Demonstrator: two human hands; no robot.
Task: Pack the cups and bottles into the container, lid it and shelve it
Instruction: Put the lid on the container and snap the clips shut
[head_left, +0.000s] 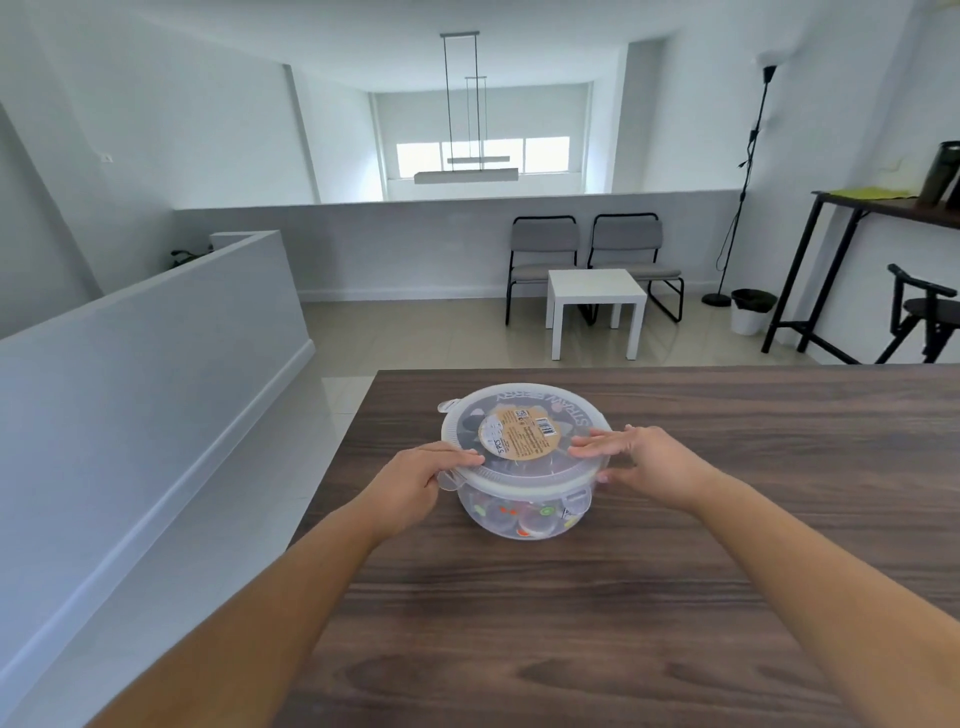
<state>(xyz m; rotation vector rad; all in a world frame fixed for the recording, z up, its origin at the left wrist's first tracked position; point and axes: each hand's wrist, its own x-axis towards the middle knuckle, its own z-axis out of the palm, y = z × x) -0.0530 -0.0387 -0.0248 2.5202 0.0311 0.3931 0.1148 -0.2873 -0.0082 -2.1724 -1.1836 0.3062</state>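
A round clear plastic container stands on the dark wooden table. Small cups with coloured fruit prints show through its wall. A translucent lid with a round tan label lies on top of it. My left hand grips the lid's near left rim, thumb on top and fingers under the edge tab. My right hand rests on the lid's right rim, fingers flat on top and thumb below the edge.
The table's left edge drops to a tiled floor beside a low white wall. Beyond the table stand a small white side table, two grey chairs, a floor lamp, a bin, and a tall dark shelf table at the right.
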